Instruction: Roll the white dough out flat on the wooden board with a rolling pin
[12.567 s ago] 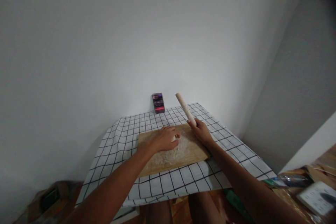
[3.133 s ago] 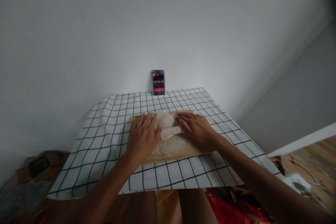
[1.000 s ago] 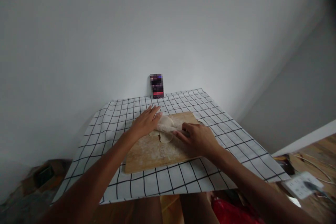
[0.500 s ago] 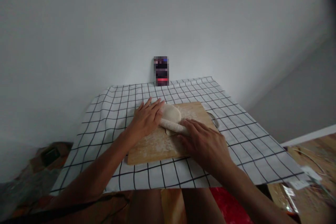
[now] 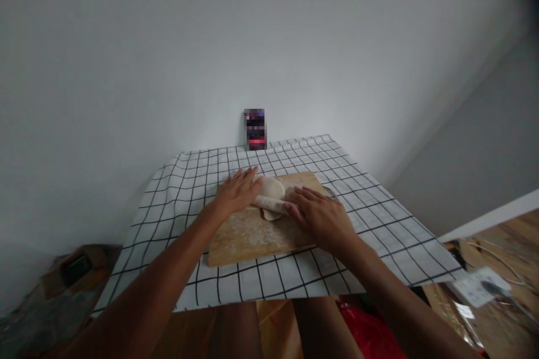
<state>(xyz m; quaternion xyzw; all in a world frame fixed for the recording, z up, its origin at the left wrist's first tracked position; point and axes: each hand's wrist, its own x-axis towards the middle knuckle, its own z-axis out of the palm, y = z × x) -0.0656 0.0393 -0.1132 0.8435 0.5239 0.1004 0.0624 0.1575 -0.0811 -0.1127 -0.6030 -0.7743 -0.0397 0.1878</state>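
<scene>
A pale wall rises behind everything. In front of it we have a white tablecloth with a black grid, and in its middle lies a wooden cutting board dusted with what looks like flour. Low at the left, beyond the cloth, sits an open cardboard box.

Our right hand rests on the right end of the rolling pin, its fingers stretched out over the wood rather than curled into a fist. Our left hand lies on the left end, fingers straight and loosely spread, not wrapped round it. The floury pin slants across the board, nearer at its right end.

The dough is a flattened piece beneath the pin, on the far half of the board, showing both on the far side and as a smaller lip on the near side. We judge it soft, light and easily stretched, with flour keeping it from sticking; it is best held gently by its rim. The pin should be stiff, slightly slippery under flour, and steadiest with palms towards its ends.
</scene>
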